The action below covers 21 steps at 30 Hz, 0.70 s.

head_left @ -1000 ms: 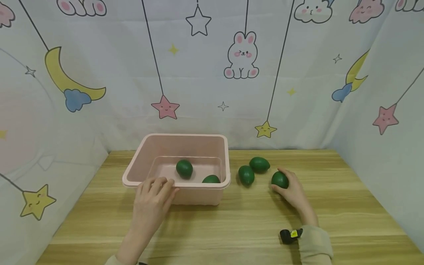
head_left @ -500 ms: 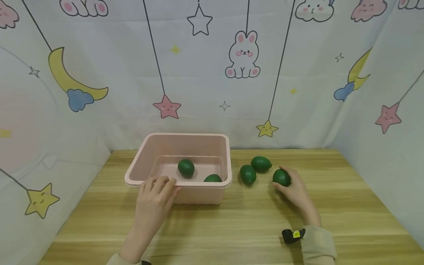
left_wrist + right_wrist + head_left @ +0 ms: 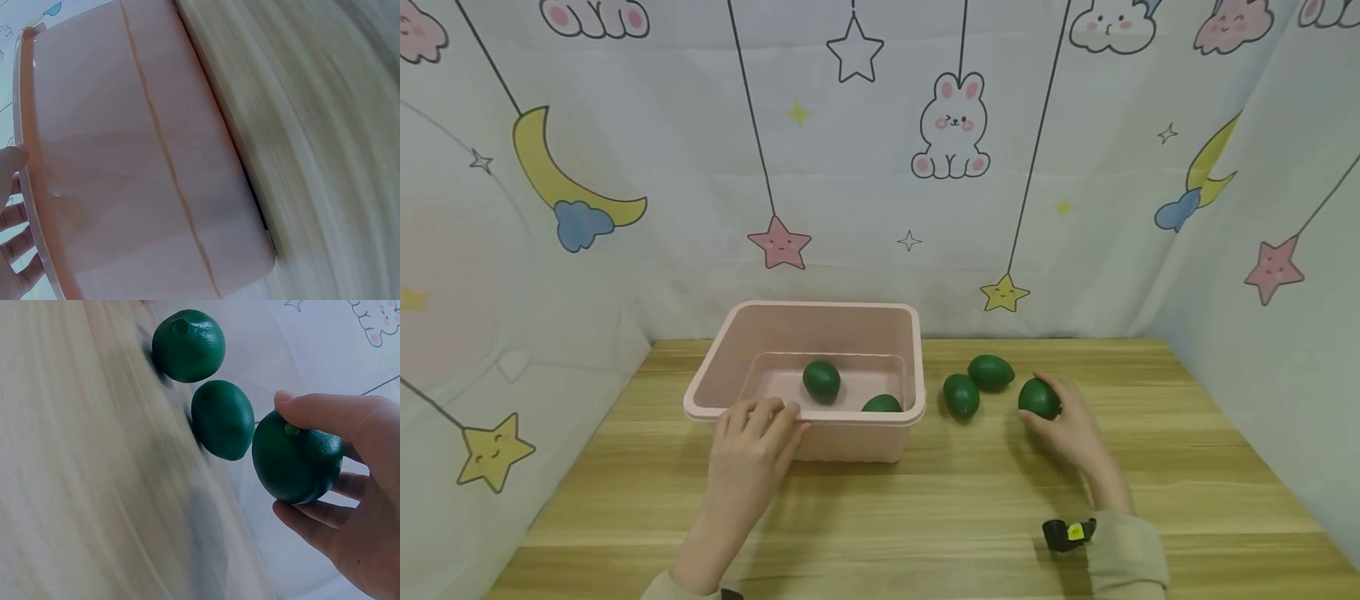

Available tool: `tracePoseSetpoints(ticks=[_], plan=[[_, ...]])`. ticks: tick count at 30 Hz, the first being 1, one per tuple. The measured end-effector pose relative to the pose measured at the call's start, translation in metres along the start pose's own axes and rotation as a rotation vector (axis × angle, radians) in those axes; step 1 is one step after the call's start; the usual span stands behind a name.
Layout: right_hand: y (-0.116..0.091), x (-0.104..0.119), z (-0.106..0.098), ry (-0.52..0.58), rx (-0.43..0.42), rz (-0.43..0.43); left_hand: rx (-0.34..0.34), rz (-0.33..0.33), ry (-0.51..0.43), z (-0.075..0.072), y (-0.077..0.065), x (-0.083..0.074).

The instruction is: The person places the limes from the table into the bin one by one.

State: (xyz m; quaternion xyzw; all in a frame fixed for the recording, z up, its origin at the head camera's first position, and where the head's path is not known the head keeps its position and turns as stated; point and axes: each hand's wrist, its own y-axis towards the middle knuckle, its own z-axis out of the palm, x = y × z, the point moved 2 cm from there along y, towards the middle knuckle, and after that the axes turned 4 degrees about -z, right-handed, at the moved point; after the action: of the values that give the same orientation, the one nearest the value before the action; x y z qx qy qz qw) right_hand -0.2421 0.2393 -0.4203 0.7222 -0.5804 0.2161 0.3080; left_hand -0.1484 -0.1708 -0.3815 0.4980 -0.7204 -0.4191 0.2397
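My left hand holds the near rim of a pale pink plastic bin, fingers over the edge. The left wrist view shows the thumb on the rim's outer side and the other fingers beyond it. Two dark green limes lie inside: one lime near the middle, and another lime partly hidden by the front wall. On the right, my right hand grips a lime between thumb and fingers, slightly above the table. Just left of it, a lime and another lime rest close together.
The wood-grain table runs under everything. A white curtain printed with stars, moons and rabbits hangs behind and at both sides. A small black device sits at the right sleeve.
The lime in my right hand has risen slightly from the table. My left hand keeps its hold on the bin's rim. The head view has shifted a little.
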Motion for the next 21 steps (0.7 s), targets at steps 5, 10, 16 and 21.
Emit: tracePoseSetpoints(ticks=[5, 10, 16, 21], plan=[[0.001, 0.008, -0.005, -0.034, -0.008, -0.019, 0.031, -0.006, 0.013, 0.0, -0.001, 0.001], [0.004, 0.015, -0.009, -0.062, -0.021, -0.063, 0.028, -0.008, 0.016, 0.001, 0.0, 0.001], [0.008, 0.025, -0.014, -0.084, -0.026, -0.102, 0.017, -0.007, 0.014, 0.001, 0.0, 0.0], [0.013, 0.033, -0.018, -0.091, -0.029, -0.123, 0.022, -0.01, 0.021, 0.001, 0.0, 0.001]])
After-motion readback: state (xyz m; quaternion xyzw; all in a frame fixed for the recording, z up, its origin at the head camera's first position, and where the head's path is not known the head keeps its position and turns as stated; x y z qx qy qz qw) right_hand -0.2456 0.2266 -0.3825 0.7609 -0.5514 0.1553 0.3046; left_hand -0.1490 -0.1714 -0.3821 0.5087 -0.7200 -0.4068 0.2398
